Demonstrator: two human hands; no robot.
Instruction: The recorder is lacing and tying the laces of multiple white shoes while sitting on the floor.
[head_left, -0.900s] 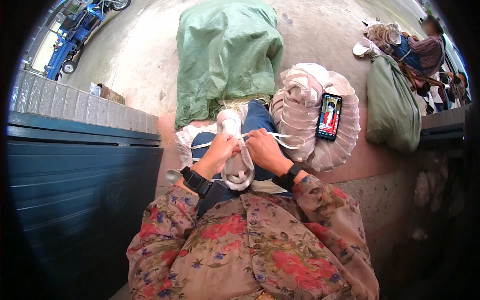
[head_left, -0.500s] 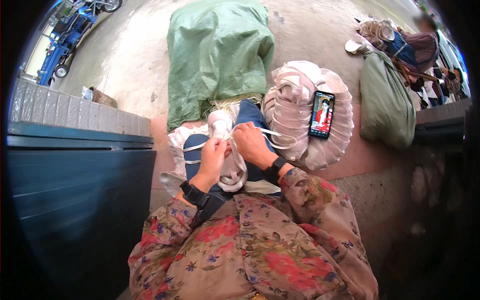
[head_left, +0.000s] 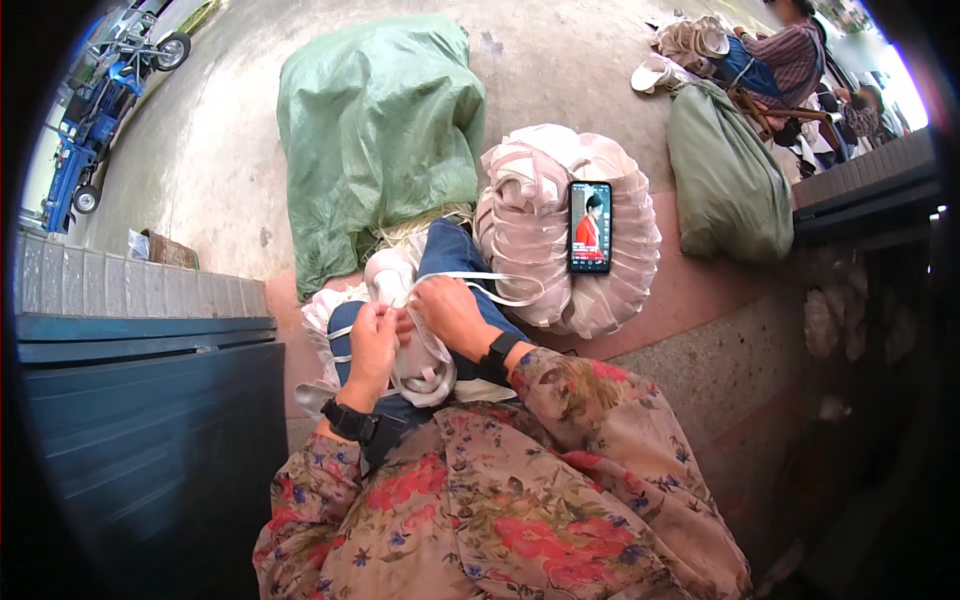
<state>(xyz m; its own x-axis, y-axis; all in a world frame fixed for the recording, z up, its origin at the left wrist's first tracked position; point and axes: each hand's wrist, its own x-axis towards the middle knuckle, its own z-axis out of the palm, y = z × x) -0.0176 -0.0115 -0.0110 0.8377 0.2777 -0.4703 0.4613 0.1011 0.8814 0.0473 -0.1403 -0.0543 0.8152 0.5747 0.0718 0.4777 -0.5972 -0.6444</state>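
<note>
A pale pinkish-white shoe upper (head_left: 423,370) lies in my lap across blue trousers, its rounded toe (head_left: 389,275) pointing away from me. My left hand (head_left: 374,347) is closed in a pinch at the upper's left side. Close beside it, my right hand (head_left: 452,314) is closed over the upper, fingers bent down. A white shoelace (head_left: 518,292) loops out to the right from under the right hand. Both hands seem to pinch the lace at the upper, though the fingers hide the exact spot. More white laces (head_left: 341,345) lie over my left thigh.
A coiled bundle of pale pink uppers (head_left: 525,235) sits to the right, with a lit phone (head_left: 590,228) on it. Ahead lies a green sack (head_left: 385,120); another green sack (head_left: 722,180) stands right. A blue panel (head_left: 150,430) borders the left. A person (head_left: 785,60) sits far right.
The whole scene has shifted left in the picture as my head turned right. Both hands stay close together at the shoe upper, with little change in their grip.
</note>
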